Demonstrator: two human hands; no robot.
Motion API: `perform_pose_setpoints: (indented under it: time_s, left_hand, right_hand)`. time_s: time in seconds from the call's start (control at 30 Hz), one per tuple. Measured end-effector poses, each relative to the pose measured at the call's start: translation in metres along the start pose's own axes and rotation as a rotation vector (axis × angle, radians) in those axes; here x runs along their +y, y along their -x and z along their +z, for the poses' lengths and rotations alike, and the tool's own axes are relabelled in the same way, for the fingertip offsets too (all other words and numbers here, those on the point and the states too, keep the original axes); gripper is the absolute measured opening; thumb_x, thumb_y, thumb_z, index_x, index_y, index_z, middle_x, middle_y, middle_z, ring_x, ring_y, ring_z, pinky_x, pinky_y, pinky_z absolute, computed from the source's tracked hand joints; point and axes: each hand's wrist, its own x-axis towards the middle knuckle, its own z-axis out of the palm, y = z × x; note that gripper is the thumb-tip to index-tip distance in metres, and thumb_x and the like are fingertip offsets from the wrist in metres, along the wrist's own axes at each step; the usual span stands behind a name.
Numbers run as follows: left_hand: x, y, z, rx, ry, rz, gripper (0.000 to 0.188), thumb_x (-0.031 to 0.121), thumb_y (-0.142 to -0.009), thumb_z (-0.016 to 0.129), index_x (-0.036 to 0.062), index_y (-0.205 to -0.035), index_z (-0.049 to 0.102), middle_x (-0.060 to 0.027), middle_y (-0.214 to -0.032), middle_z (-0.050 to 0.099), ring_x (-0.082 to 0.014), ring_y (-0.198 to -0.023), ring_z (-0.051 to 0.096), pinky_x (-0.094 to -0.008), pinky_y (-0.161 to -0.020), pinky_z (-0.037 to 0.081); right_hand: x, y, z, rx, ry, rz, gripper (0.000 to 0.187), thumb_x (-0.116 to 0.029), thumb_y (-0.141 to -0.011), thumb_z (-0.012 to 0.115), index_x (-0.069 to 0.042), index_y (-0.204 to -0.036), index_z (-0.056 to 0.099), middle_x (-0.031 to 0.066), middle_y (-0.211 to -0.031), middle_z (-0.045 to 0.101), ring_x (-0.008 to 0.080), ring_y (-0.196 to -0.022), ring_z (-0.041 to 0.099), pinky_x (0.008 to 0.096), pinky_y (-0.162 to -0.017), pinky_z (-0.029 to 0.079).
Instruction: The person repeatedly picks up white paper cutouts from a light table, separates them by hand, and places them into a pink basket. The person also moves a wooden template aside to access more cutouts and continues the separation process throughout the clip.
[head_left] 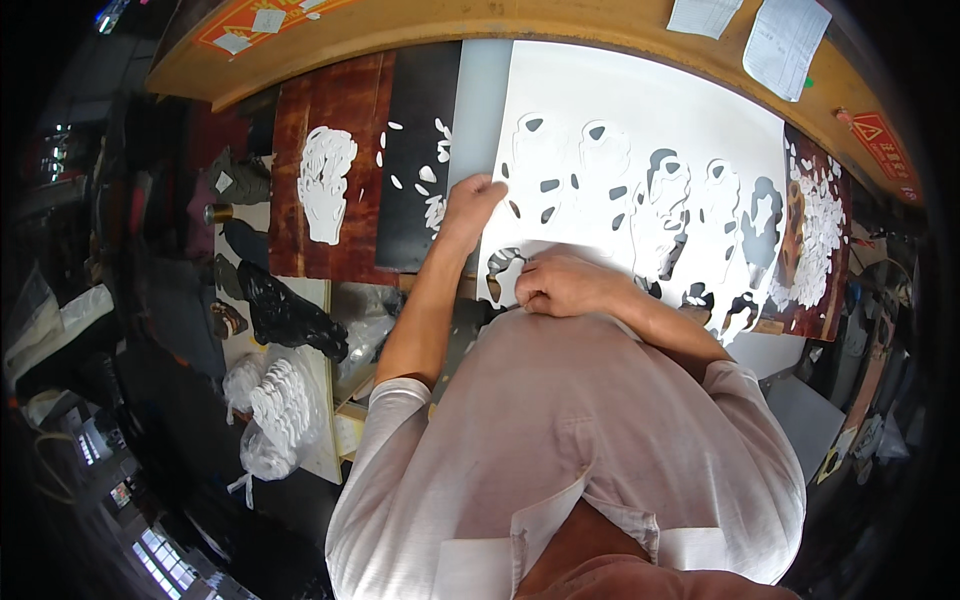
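Observation:
A large white sheet (pixel 650 90) lies across the work table, with shoe-part-shaped cut lines and several holes in it. My left hand (pixel 472 208) pinches the sheet's left edge, thumb and fingers closed on it. Close to my body, my right hand (pixel 568 284) rests at the near edge of the sheet, its fingers curled together beside a cut-out opening. What those fingers hold, if anything, is hidden. Dark and brown surfaces show through the openings, mostly toward the near right side. Left of the sheet, a pile of white cut pieces (pixel 327 185) sits on a reddish-brown board (pixel 290 255).
Small white scraps lie on a black board (pixel 415 85) and heap up (pixel 820 235) at the right. A yellow machine beam (pixel 450 25) with hanging papers (pixel 788 45) spans the far side. At left are a black plastic bag (pixel 287 312) and a clear bag of white pieces (pixel 280 400).

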Motion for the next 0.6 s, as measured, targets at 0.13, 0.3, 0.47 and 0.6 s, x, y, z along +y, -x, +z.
perform_pose_setpoints:
  time_s: [0.13, 0.3, 0.47, 0.6]
  left_hand:
    - [0.015, -0.031, 0.003, -0.015, 0.034, 0.112, 0.034, 0.025, -0.104, 0.069, -0.0049, -0.119, 0.072, -0.0072, -0.103, 0.074, -0.0129, -0.084, 0.068, -0.0275, -0.073, 0.056]
    - [0.023, -0.073, 0.010, -0.006, 0.015, 0.019, 0.031, 0.024, -0.104, 0.070, -0.0033, -0.118, 0.073, -0.0056, -0.096, 0.072, -0.0124, -0.075, 0.066, -0.0277, -0.064, 0.054]
    - [0.022, -0.076, 0.012, 0.012, 0.017, -0.018, 0.030, 0.025, -0.103, 0.074, -0.0033, -0.112, 0.074, -0.0055, -0.090, 0.071, -0.0125, -0.069, 0.064, -0.0280, -0.058, 0.052]
    - [0.027, -0.078, 0.015, -0.042, -0.025, 0.023, 0.027, 0.024, -0.100, 0.075, -0.0026, -0.101, 0.073, -0.0049, -0.081, 0.068, -0.0124, -0.059, 0.056, -0.0284, -0.052, 0.045]
  right_hand:
    - [0.027, -0.019, -0.030, 0.263, -0.533, 0.328, 0.017, -0.012, -0.095, 0.070, -0.006, -0.110, 0.078, 0.0154, -0.098, 0.076, 0.0365, -0.094, 0.072, 0.0430, -0.088, 0.057]
    - [0.065, -0.070, -0.062, 0.758, 0.090, 0.262, 0.031, -0.017, -0.100, 0.072, -0.007, -0.129, 0.075, 0.0142, -0.106, 0.069, 0.0309, -0.089, 0.069, 0.0389, -0.082, 0.057]
    - [0.079, -0.073, -0.047, 0.862, 0.009, 0.292, 0.017, -0.010, -0.094, 0.075, -0.005, -0.110, 0.073, 0.0166, -0.105, 0.068, 0.0369, -0.091, 0.070, 0.0420, -0.083, 0.058]
    - [0.081, -0.072, -0.047, 0.872, -0.051, 0.235, 0.009, -0.009, -0.094, 0.075, -0.003, -0.094, 0.068, 0.0154, -0.101, 0.068, 0.0367, -0.085, 0.070, 0.0429, -0.079, 0.058]
